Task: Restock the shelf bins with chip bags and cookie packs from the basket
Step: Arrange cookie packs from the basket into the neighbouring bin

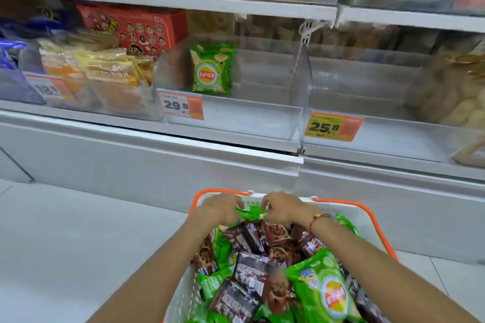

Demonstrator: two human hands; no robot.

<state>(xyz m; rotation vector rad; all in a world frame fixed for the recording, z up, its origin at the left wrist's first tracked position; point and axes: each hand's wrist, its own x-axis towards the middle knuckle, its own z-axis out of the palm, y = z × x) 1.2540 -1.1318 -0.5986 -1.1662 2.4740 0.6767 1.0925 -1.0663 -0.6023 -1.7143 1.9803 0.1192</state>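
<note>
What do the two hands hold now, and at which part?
Both the left hand and the right hand pinch a green chip bag at the far end of the basket, each by its top edge.

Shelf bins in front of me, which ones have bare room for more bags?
The 29.8 bin holds only green chip bags at its left; right of them it's bare up to the clear divider. The 25.8 bin is bare until the pale snack bags at right. The yellow-pack bin is crowded.
</note>
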